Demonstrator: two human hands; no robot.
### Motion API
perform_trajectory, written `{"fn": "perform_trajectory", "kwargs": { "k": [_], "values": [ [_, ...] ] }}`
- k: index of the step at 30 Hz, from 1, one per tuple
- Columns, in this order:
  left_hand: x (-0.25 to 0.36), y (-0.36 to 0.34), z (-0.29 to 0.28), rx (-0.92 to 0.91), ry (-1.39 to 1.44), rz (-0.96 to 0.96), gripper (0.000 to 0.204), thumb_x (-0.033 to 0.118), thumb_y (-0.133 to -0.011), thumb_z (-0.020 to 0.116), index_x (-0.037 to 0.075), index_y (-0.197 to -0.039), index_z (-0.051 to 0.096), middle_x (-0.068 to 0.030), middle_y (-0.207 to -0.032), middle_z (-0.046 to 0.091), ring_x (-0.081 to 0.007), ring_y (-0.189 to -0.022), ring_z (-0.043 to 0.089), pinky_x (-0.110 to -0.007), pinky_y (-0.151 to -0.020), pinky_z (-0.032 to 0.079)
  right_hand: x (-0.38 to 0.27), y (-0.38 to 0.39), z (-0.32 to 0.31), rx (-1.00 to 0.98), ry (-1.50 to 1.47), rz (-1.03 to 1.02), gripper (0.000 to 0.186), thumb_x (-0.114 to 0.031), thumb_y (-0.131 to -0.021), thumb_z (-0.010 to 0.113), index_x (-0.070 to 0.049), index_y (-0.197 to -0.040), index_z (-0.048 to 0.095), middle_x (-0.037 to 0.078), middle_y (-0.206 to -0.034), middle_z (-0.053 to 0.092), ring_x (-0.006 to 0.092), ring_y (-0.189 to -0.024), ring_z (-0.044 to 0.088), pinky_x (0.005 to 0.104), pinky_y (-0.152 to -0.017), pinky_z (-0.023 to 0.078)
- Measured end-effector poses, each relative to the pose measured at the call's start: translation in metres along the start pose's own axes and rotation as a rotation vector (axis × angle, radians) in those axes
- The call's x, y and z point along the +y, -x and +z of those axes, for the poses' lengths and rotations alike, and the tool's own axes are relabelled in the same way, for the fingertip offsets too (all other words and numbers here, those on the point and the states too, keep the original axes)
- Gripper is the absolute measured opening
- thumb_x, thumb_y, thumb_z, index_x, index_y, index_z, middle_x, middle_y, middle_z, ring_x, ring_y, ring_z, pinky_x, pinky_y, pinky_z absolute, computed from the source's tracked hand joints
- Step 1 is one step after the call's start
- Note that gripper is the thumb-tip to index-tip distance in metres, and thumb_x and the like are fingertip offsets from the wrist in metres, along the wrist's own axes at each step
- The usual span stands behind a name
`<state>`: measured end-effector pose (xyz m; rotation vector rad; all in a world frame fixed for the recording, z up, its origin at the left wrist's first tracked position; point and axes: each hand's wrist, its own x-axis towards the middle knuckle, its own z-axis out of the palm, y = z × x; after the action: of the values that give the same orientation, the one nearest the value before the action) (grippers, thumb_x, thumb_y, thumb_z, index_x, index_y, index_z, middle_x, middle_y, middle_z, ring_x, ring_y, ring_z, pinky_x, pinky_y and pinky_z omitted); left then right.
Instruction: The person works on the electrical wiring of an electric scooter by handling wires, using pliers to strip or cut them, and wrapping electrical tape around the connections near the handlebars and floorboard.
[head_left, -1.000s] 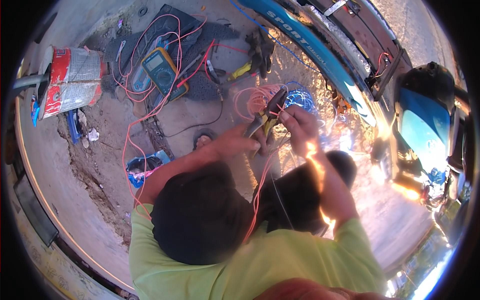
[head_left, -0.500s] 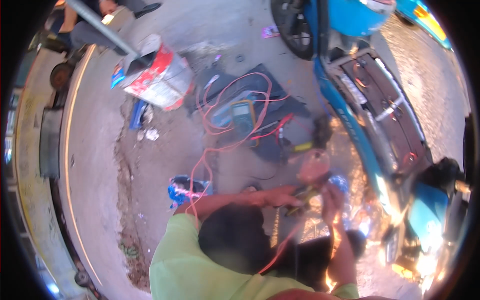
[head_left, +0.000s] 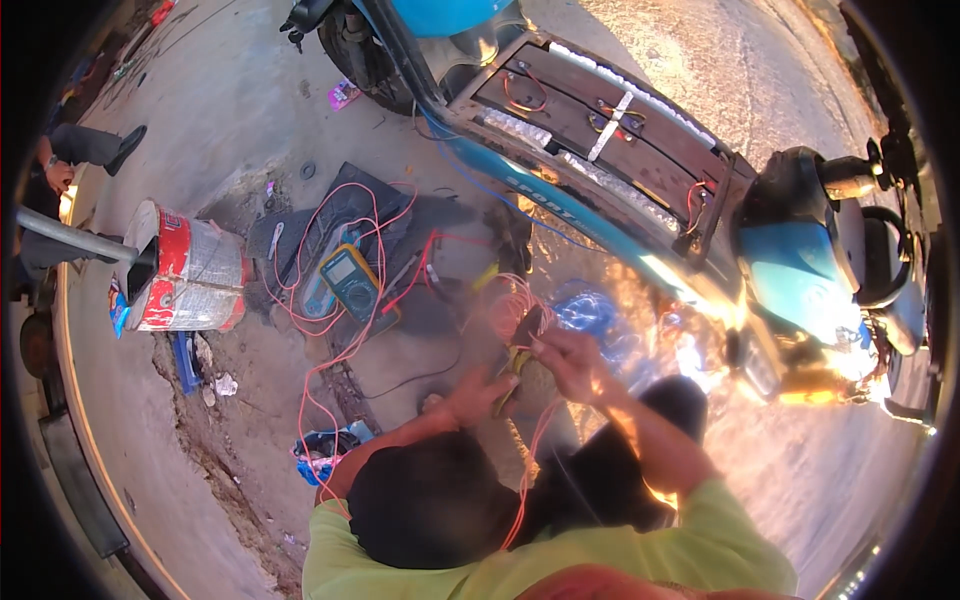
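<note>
My left hand point(head_left: 480, 398) is closed round the handles of yellow-and-black pliers point(head_left: 516, 364). My right hand point(head_left: 566, 362) pinches pink wire at the pliers' dark upper end; exactly where the wire meets the tool is too small to tell. Loose pink coils point(head_left: 505, 293) lie just beyond my hands, beside a blurred blue coil point(head_left: 585, 312). A yellow digital multimeter point(head_left: 353, 286) lies on dark mats point(head_left: 392, 210) among looping pink and red leads. Pink strands also run down past my dark-clad knee point(head_left: 665, 405).
A teal scooter point(head_left: 590, 210) with an open battery compartment point(head_left: 590, 125) spans the upper right. At left stand a red-and-white bucket point(head_left: 190, 295) with a grey pole and another person's legs point(head_left: 95, 148). A small blue-and-pink bag point(head_left: 312, 455) lies left of my forearm, beside cracked concrete.
The view has swung about, now showing more of the scooter, its front wheel and the other person at left. My hands stay together on the pliers and pink wire.
</note>
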<state>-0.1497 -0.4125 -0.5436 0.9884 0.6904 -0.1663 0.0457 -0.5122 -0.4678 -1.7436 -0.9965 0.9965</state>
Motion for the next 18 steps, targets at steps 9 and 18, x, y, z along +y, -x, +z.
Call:
{"fn": "perform_trajectory", "kwargs": {
  "k": [9,18],
  "values": [
    [-0.061,-0.003,-0.036,0.13,-0.715,0.171,0.031,0.025,-0.093,0.068,-0.001,-0.109,0.063,-0.0108,-0.094,0.065,-0.023,-0.083,0.064,-0.038,-0.073,0.051,0.004,0.0,-0.014,0.21,-0.214,0.196,0.023,-0.021,-0.099,0.06,-0.002,-0.086,0.065,-0.003,-0.067,0.054,0.009,-0.063,0.048,0.0271,-0.058,0.038],
    [-0.051,0.015,-0.037,-0.157,-0.81,0.411,0.051,0.026,-0.087,0.073,0.004,-0.131,0.06,-0.0216,-0.14,0.052,-0.0398,-0.129,0.051,-0.043,-0.108,0.041,0.005,0.004,-0.018,0.156,-0.417,0.278,0.028,-0.028,-0.099,0.055,-0.013,-0.076,0.052,-0.005,-0.062,0.041,0.0072,-0.052,0.034,0.027,-0.046,0.025]
  ]
}}
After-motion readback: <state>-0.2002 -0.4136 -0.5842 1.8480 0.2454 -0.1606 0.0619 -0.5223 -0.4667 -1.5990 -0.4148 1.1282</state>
